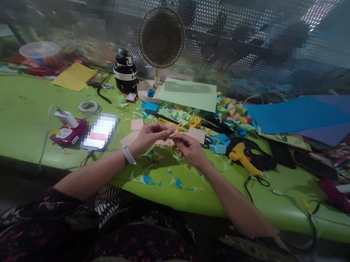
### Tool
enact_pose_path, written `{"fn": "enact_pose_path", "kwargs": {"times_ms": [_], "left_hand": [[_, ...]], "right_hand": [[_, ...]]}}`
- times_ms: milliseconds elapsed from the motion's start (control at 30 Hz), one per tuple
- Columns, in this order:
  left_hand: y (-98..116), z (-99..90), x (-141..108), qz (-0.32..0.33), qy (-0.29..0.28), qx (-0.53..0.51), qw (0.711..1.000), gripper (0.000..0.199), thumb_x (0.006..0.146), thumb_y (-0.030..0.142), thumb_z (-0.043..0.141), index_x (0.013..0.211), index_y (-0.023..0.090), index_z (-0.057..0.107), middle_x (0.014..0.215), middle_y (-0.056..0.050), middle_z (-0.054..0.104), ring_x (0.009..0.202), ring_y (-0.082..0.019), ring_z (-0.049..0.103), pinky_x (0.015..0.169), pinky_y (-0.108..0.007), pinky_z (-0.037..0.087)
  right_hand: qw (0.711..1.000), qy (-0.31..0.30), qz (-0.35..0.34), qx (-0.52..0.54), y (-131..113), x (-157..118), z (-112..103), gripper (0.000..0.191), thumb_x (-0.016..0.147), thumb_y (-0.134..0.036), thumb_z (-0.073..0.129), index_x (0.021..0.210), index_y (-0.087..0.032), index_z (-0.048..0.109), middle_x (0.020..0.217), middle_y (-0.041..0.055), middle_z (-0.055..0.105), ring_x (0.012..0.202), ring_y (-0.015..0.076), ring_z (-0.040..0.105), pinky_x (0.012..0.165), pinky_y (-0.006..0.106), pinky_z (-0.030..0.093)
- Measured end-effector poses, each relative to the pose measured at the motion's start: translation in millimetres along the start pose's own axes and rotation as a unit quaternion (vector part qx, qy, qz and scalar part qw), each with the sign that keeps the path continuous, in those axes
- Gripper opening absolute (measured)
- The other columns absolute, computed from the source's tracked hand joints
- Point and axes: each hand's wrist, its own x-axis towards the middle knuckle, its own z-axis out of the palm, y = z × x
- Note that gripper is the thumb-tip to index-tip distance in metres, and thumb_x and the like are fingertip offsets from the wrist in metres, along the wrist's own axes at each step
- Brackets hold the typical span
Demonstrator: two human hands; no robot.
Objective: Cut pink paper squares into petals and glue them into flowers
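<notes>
Fingertips Meet Over Peach Paper

And here we are at the green counter (11, 112), with the desk fan (161, 38) as our marker! Nearer the person than the fan and slightly right of it, the left hand (150, 137) and right hand (191, 149) come together, fingertips pinching a small peach paper piece (172, 126), mostly hidden by the fingers. A white wristband (128, 155) circles the left wrist.

Peach squares flank the hands in front of the fan, one to the left (137, 124) and another to the right (197, 134). What a spread of paper scraps (181, 117), green, yellow and blue, right of the fan's base, where a blue paper rose (151, 93) sits!

Now for the lettering: just left of the fan stands a black bottle (125, 81), its white band showing a capital E, the rest unclear. Beside it, a little red-and-white box (131, 97) carries print too small to read. Left and forward of the fan, the phone's screen (99, 132) is blurred out, next to a purple power strip (68, 135) whose white sticker can't be made out. Well right of the fan, a yellow glue gun (244, 160) and a blue sheet (297, 113)!
</notes>
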Motion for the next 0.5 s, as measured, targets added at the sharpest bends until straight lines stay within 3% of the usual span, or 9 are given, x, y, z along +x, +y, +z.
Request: {"fn": "enact_pose_path", "kwargs": {"times_ms": [100, 300, 500], "left_hand": [[0.2, 0.8, -0.2, 0.001, -0.016, -0.012, 1.0, 0.035, 0.067, 0.047, 0.085, 0.078, 0.016, 0.073, 0.067, 0.0, 0.067, 0.059, -0.008, 0.057, 0.061, -0.023, 0.046], [-5.5, -4.0, 1.1, -0.005, -0.046, 0.017, 0.999, 0.032, 0.073, 0.046, 0.081, 0.078, 0.015, 0.075, 0.07, -0.003, 0.07, 0.063, -0.01, 0.06, 0.064, -0.025, 0.047], [-5.0, -4.1, 1.1, -0.003, -0.016, 0.019, 1.0, 0.032, 0.067, 0.044, 0.085, 0.064, 0.015, 0.071, 0.059, -0.001, 0.064, 0.055, -0.008, 0.054, 0.057, -0.023, 0.042]], "right_hand": [[1.0, 0.0, 0.006, 0.003, -0.5, 1.0, -2.7, 0.035, 0.085, -0.05, 0.064, 0.097, -0.018, 0.07, 0.076, 0.0021, 0.066, 0.043, 0.0064, 0.045, 0.041, 0.022, 0.039], [0.998, -0.059, 0.031, 0.016, -8.0, 0.0, -8.3, 0.036, 0.084, -0.05, 0.065, 0.096, -0.016, 0.069, 0.064, -0.0027, 0.057, 0.041, 0.0055, 0.041, 0.041, 0.022, 0.035], [0.999, -0.04, 0.013, 0.012, -7.4, -1.8, -1.7, 0.039, 0.084, -0.051, 0.066, 0.102, -0.016, 0.069, 0.078, 0.0005, 0.063, 0.045, 0.0057, 0.046, 0.042, 0.022, 0.041]]}}
